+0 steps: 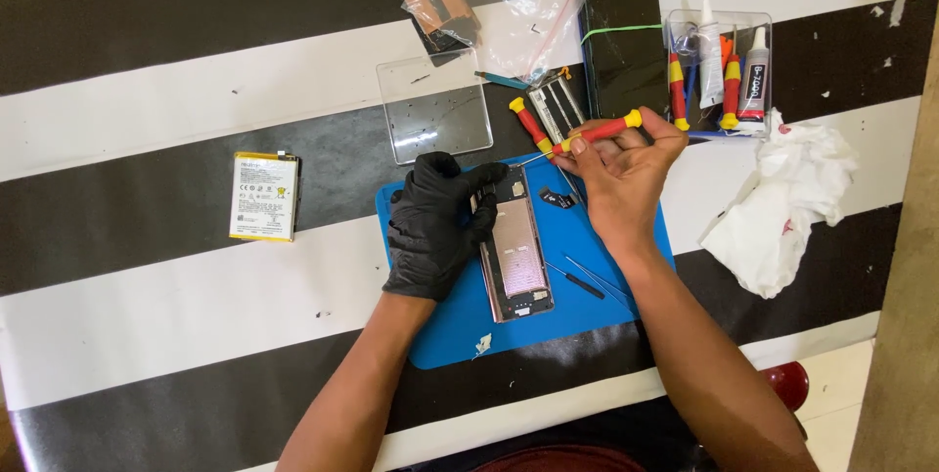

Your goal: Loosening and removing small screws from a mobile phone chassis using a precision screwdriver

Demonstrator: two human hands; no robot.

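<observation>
Left hand (433,224), in a black glove, sits just left of centre frame, fingers curled over the top left edge of the opened phone (515,255) and pinning it down. Right hand (618,171), bare, is just right of that, fingers pinched shut around a red and yellow screwdriver (597,132), with the tip angled down-left toward the phone's top end.

The phone lies back-off in the middle of a blue work mat (577,237), long side running up and down the frame, pinkish metal plate showing. On the mat right of it there's a small dark part (558,199) and a thin black tool (577,282).

A second red and yellow screwdriver (529,124) lies just above the mat. Further out: clear plastic lid (434,118) above, battery (263,195) far left, clear tray of glue tubes and drivers (719,71) upper right, crumpled white tissue (782,203) on the right. All of it is on a black and white striped table (147,335).
</observation>
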